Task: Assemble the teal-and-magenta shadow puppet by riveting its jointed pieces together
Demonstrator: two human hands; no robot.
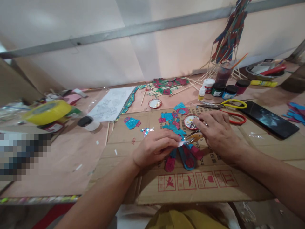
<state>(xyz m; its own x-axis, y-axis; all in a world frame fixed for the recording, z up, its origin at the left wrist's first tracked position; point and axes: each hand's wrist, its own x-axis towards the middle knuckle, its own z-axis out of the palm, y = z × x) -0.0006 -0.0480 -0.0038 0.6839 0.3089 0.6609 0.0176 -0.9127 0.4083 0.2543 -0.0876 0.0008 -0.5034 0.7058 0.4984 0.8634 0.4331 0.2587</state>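
Observation:
My left hand (pixel 159 144) is closed, its fingertips pinching a small white piece (pixel 182 143) above the cardboard. The jaws of a pair of pliers (pixel 194 137) with a yellowish body meet that white piece. My right hand (pixel 218 133) is curled over the pliers' handles, which it mostly hides. Its thumb lies over a red-rimmed lid (pixel 190 124) holding small shiny metal bits. Under and around the hands lie blue and magenta painted cutouts, including a long rounded piece (pixel 187 157). Another blue cutout (pixel 132 122) lies apart to the left.
A cardboard sheet (pixel 152 194) covers the table front. Scissors (pixel 234 104), a phone (pixel 269 119) and paint jars (pixel 230 92) stand or lie to the right. A second lid (pixel 154 103) is behind. Left are a white jar (pixel 89 123), yellow tape (pixel 47 111) and a drawing (pixel 111 103).

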